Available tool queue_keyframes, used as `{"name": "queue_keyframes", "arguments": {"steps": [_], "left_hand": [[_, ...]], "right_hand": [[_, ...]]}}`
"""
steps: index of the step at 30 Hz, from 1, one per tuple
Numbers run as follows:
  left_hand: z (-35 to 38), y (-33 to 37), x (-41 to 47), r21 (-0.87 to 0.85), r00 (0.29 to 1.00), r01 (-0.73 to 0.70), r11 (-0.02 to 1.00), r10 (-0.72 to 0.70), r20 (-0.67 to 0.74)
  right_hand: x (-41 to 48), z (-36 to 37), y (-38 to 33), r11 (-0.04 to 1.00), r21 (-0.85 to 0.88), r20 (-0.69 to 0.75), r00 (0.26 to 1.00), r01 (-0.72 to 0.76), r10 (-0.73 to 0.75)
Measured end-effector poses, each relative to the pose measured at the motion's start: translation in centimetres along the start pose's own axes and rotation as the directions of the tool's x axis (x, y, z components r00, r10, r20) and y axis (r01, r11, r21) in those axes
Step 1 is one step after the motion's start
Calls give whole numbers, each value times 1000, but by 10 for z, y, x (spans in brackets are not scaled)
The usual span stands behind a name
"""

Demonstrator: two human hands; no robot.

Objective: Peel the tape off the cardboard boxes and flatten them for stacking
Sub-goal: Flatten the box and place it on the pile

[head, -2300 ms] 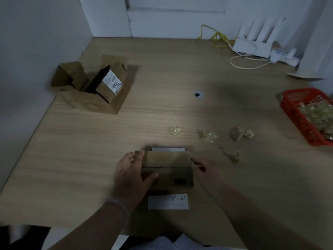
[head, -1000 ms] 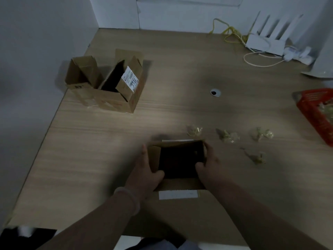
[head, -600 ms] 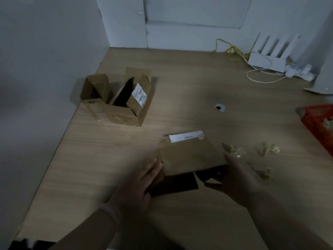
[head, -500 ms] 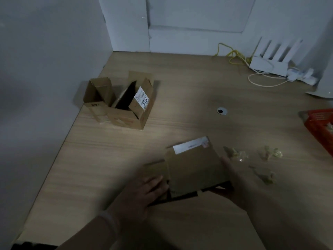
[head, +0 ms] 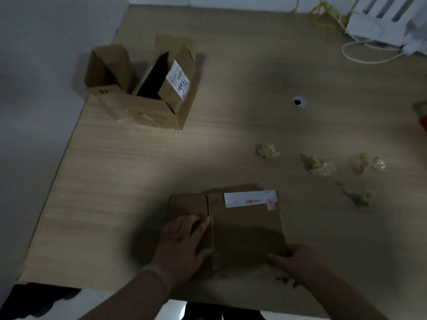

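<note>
While flattened box (head: 247, 229) lies by table (head: 138, 169) front edge, left hand (head: 182, 241) fingers press flat, right hand (head: 298, 262) fingers pinch corner.

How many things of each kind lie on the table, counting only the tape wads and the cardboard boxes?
Crumpled tape wads: 4
Flattened box: 1
Open box: 1
Total: 6

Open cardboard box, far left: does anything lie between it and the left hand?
Nothing visible beyond the flattened box the left hand presses; bare table runs to the open box, tape wads lie off right.
</note>
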State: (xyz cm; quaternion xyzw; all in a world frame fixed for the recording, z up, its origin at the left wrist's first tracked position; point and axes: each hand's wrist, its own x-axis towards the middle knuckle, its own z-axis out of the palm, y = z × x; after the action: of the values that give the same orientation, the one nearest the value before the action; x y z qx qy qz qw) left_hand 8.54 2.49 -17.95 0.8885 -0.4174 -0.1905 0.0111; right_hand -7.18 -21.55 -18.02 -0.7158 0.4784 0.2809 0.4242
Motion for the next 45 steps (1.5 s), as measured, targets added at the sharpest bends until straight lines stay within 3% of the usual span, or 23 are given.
{"name": "queue_keyframes", "arguments": {"steps": [1, 3, 5, 6, 8, 9, 14, 25, 33, 36, 39, 40, 42, 43, 45], "left_hand": [[4, 4, 6, 1, 999, 34, 999, -34, -7], [13, 10, 18, 18, 998, 45, 999, -45, -41], [18, 12, 30, 20, 997, 16, 1000, -15, -74], [20, 12, 37, 22, 995, -3, 1000, 6, -104], [22, 8, 50, 33, 990, -31, 999, 36, -139], [23, 6, 55, 33, 988, -39, 999, 44, -147], [34, -1, 65, 40, 977, -60, 997, 66, -200], [32, -15, 59, 29, 973, -106, 994, 110, -202], [35, -20, 50, 15, 985, -44, 999, 46, -168], [28, -24, 47, -2, 992, -59, 998, 59, -112], [20, -28, 46, -37, 994, -75, 997, 71, -88], [18, -28, 45, -60, 996, -42, 997, 37, -77], [16, -29, 36, -113, 986, 138, 984, -147, -83], [15, -29, 28, -143, 960, 252, 957, -266, -87], [15, -29, 13, -205, 897, 420, 884, -438, -55]], "right_hand": [[1, -2, 0, 993, -118, -19, 1000, 22, -25], [6, -2, 3, 942, -309, -199, 959, 132, -200], [11, 6, 2, 817, -506, -334, 810, 277, -482], [17, 11, -1, 724, -586, -340, 701, 364, -627], [28, 20, -12, 535, -686, -255, 524, 494, -812], [33, 24, -19, 496, -699, -223, 502, 516, -836], [54, 42, -28, 499, -763, -216, 565, 411, -796], [57, 41, -21, 560, -652, -348, 455, 511, -820], [60, 47, -24, 573, -738, -304, 584, 356, -753], [56, 42, -26, 580, -726, -267, 627, 368, -732], [47, 31, -24, 583, -674, -231, 620, 454, -750], [43, 28, -20, 604, -650, -246, 625, 461, -741], [33, 24, -7, 734, -560, -324, 714, 384, -621], [27, 23, 0, 814, -494, -384, 764, 304, -518], [14, 27, 12, 906, -387, -487, 796, 171, -358]]}}
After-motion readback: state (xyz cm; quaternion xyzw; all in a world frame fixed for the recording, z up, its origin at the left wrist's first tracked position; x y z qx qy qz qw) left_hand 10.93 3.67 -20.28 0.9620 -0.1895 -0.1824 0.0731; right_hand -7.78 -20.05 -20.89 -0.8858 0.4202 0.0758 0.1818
